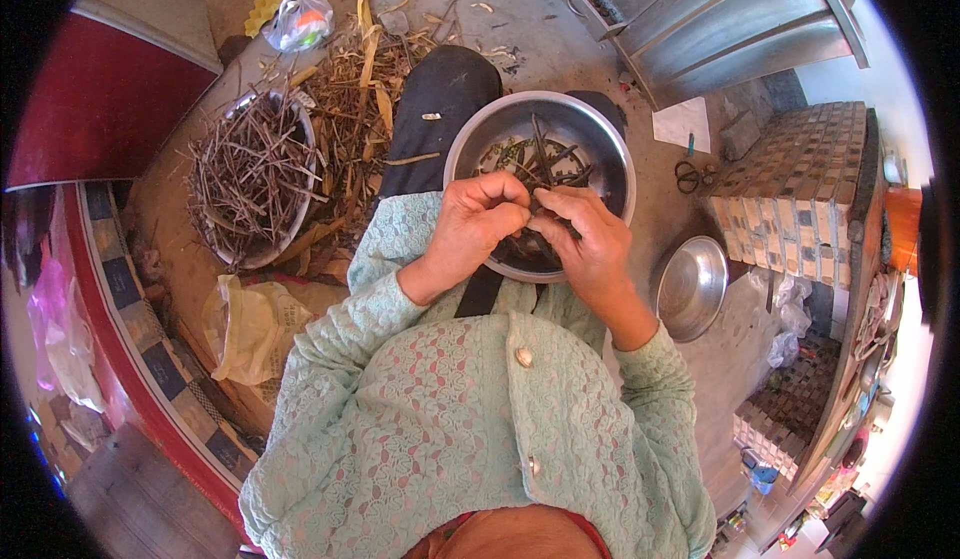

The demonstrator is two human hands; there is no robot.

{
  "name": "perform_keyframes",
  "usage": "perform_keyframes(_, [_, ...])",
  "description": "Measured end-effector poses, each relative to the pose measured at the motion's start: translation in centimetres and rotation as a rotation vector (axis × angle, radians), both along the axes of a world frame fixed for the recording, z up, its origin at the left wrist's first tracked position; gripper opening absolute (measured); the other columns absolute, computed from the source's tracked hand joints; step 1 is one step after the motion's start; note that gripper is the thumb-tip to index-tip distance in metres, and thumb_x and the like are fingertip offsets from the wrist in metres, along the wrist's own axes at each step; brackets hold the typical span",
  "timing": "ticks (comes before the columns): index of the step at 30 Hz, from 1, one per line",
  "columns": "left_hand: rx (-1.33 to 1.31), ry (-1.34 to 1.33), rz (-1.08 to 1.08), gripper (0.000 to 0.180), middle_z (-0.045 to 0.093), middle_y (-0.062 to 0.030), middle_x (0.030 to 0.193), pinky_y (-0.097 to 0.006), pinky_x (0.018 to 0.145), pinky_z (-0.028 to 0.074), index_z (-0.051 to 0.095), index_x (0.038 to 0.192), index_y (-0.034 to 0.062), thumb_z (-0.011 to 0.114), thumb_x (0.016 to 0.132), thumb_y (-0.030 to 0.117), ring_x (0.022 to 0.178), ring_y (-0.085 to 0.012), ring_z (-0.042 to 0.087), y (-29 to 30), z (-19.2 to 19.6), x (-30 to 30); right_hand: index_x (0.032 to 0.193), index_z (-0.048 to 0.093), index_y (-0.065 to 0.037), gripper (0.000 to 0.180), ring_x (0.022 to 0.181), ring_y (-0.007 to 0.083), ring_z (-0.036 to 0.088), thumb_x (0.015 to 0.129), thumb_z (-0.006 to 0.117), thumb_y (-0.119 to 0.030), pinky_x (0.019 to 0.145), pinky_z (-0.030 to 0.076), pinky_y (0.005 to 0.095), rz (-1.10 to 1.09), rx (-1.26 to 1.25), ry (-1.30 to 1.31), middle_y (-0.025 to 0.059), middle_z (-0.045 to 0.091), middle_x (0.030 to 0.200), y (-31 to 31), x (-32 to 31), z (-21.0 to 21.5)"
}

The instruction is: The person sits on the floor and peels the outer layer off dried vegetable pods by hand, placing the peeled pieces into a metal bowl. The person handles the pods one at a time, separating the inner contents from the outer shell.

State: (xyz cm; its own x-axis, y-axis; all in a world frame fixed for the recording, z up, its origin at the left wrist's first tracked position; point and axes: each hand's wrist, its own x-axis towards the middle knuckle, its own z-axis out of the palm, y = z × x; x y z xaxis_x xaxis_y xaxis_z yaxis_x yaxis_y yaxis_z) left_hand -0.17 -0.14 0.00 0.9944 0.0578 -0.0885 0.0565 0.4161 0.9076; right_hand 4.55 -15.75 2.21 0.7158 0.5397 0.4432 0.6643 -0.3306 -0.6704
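A round metal basin (612, 159) rests on my lap, against dark trousers. In it lie dark, slender dried pods or stalks (545, 159) and small greenish-yellow bits. Over the near half of the basin, my left hand (474, 223) and my right hand (590, 247) meet with fingertips pinched together. Whatever is between them is too small and too covered by the fingers to make out. Both hands look closed, thumbs against forefingers.
On the left, a bowl (308, 129) is heaped with brown twigs (255, 174), beside loose dry stalks and husks (345, 109). An empty-looking metal pan (692, 289) sits at right near scissors (688, 176) and a tiled brick block (785, 189). A metal cabinet (735, 39) stands far right.
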Motion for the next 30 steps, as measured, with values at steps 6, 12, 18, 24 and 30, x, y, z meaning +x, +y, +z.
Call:
perform_keyframes(6, [-0.030, -0.007, -0.020, 0.008, 0.054, 0.0026, 0.068, -0.019, 0.056, 0.038, 0.057, 0.073, 0.0013, 0.053, 0.078, -0.004, 0.062, -0.0029, 0.047, 0.1, -0.2, -0.1, 0.100, 0.064, -0.001, 0.027, 0.082, 0.0263, 0.066, 0.074, 0.071, -0.005, 0.068, 0.053, 0.0308, 0.049, 0.001, 0.031, 0.0143, 0.066, 0.092, 0.0, -0.1, 0.2])
perform_keyframes(12, [0.105, -0.094, -0.017, 0.008, 0.053, 0.0022, 0.069, -0.020, 0.055, 0.037, 0.056, 0.073, 0.0015, 0.052, 0.080, -0.001, 0.062, -0.0033, 0.045, -0.2, -0.2, -0.1, 0.098, 0.063, 0.000, 0.016, 0.078, 0.0202, 0.065, 0.082, 0.064, -0.003, 0.067, 0.050, 0.0267, 0.035, 0.152, 0.232, 0.0121, 0.065, 0.088, -0.3, -0.1, -0.3])
perform_keyframes(18, [0.081, -0.086, -0.087, 0.014, 0.053, -0.0001, 0.070, -0.021, 0.057, 0.040, 0.055, 0.077, 0.0017, 0.047, 0.087, 0.008, 0.062, -0.0050, 0.046, 0.7, 0.0, -0.1, 0.095, 0.063, 0.001, 0.010, 0.072, 0.0097, 0.059, 0.087, 0.060, -0.004, 0.063, 0.047, 0.0221, -0.028, 0.361, 0.612, 0.0051, 0.061, 0.082, -0.7, -0.1, 0.3])
perform_keyframes(24, [-0.051, -0.056, -0.025, 0.011, 0.054, 0.0001, 0.075, -0.020, 0.058, 0.043, 0.057, 0.086, 0.0007, 0.057, 0.091, 0.011, 0.064, -0.0047, 0.049, -0.5, 0.8, -0.1, 0.095, 0.063, 0.001, 0.011, 0.070, 0.0078, 0.055, 0.088, 0.061, -0.006, 0.062, 0.045, 0.0206, 0.000, 0.439, 0.750, 0.0031, 0.060, 0.083, -0.6, 0.2, 0.5])
perform_keyframes(30, [0.253, -0.162, -0.017, 0.007, 0.057, -0.0021, 0.081, -0.022, 0.058, 0.045, 0.060, 0.090, 0.0004, 0.063, 0.086, 0.005, 0.068, -0.0072, 0.054, -0.2, -0.3, 0.1, 0.095, 0.061, 0.002, 0.012, 0.071, 0.0068, 0.055, 0.088, 0.062, -0.007, 0.064, 0.046, 0.0202, 0.019, 0.407, 0.695, 0.0031, 0.060, 0.085, -0.7, 0.1, 0.1])
